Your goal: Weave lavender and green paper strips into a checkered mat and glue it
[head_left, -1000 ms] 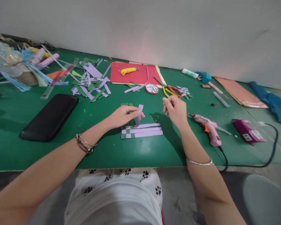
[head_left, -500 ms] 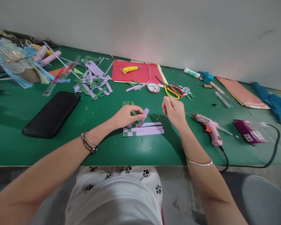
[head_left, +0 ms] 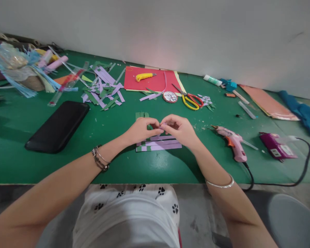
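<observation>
My left hand (head_left: 146, 130) and my right hand (head_left: 177, 129) meet fingertip to fingertip over a small woven piece of purple and green paper strips (head_left: 165, 144). Between the pinched fingers of both hands is one purple paper strip (head_left: 163, 126), mostly covered by them. The other purple strips lie flat toward the right, below my hands. At the left end of the weave is a green and purple checker pattern (head_left: 144, 148), partly under my left hand. Green strip ends (head_left: 142, 115) stick out above that hand.
Scissors (head_left: 189, 100), a round dish (head_left: 169, 96) and a yellow cutter (head_left: 145, 76) on red paper (head_left: 130, 84) lie behind. A pink glue gun (head_left: 231, 141) with a cord sits right. Left are a black phone-like slab (head_left: 58, 125) and piled strips (head_left: 103, 88).
My right hand has come left and down from beside the scissors to my left hand. Its fingers now pinch the raised purple strip too.
</observation>
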`<action>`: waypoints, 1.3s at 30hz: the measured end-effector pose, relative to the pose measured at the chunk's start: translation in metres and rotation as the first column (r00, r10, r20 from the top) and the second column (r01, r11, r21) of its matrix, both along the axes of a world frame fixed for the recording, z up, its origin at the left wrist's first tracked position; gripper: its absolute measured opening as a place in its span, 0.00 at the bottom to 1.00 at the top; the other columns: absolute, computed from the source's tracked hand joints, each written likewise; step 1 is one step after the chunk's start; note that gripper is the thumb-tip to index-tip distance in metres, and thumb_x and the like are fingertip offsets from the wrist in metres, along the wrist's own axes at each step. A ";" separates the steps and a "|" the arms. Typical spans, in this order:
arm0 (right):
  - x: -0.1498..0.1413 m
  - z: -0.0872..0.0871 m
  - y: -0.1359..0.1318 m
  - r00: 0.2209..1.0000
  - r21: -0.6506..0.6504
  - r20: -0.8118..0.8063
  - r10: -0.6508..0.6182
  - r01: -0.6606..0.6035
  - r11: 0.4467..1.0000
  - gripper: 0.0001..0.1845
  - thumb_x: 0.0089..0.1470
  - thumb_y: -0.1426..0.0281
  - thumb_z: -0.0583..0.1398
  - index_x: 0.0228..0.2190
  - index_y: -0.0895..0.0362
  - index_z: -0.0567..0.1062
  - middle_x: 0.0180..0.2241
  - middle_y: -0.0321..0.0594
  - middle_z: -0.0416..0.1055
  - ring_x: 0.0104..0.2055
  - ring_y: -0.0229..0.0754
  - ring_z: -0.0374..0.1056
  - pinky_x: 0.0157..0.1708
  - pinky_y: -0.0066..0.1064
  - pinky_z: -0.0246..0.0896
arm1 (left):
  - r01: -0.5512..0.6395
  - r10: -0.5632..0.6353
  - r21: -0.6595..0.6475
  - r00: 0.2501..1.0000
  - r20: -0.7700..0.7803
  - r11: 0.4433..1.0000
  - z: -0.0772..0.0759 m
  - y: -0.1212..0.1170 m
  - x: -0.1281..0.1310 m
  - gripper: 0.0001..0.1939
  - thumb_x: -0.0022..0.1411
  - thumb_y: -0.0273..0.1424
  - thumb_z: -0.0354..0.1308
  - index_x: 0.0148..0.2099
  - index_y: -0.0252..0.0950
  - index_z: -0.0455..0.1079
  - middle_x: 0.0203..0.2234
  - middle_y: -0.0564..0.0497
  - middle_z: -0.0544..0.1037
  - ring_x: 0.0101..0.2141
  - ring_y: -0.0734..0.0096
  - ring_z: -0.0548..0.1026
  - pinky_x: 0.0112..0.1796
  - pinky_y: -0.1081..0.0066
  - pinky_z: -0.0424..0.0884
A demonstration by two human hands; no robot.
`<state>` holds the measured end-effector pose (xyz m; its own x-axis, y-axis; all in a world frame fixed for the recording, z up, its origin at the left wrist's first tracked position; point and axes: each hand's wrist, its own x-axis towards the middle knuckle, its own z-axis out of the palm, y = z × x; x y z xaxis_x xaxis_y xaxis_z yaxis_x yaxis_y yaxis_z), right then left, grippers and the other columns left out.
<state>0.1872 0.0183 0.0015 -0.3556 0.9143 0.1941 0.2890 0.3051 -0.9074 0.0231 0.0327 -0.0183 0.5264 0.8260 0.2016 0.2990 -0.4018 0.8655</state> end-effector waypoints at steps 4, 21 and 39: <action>0.000 0.002 0.000 0.999 -0.078 -0.028 -0.037 0.035 0.996 0.05 0.44 0.69 0.59 0.23 0.58 0.69 0.19 0.31 0.67 0.18 0.29 0.61 0.20 0.22 0.57 | -0.002 0.002 0.045 1.000 0.006 0.999 0.000 0.000 0.000 0.11 0.54 0.37 0.52 0.26 0.35 0.68 0.21 0.55 0.73 0.24 0.76 0.69 0.28 0.76 0.62; 0.009 0.001 0.003 0.990 0.128 0.134 -0.038 0.021 0.992 0.08 0.46 0.70 0.58 0.32 0.57 0.68 0.22 0.31 0.69 0.22 0.30 0.63 0.22 0.23 0.59 | 0.005 -0.004 0.055 1.000 -0.013 0.998 -0.001 0.000 0.000 0.15 0.59 0.34 0.45 0.24 0.35 0.65 0.19 0.54 0.72 0.20 0.78 0.68 0.24 0.77 0.62; 0.002 0.001 0.003 0.996 -0.124 -0.057 -0.070 0.063 0.990 0.06 0.45 0.67 0.59 0.25 0.58 0.68 0.18 0.31 0.69 0.19 0.29 0.63 0.21 0.24 0.61 | -0.113 0.145 0.255 0.983 -0.109 0.960 0.002 -0.003 0.001 0.10 0.58 0.33 0.51 0.27 0.35 0.68 0.22 0.56 0.73 0.26 0.75 0.69 0.37 0.67 0.56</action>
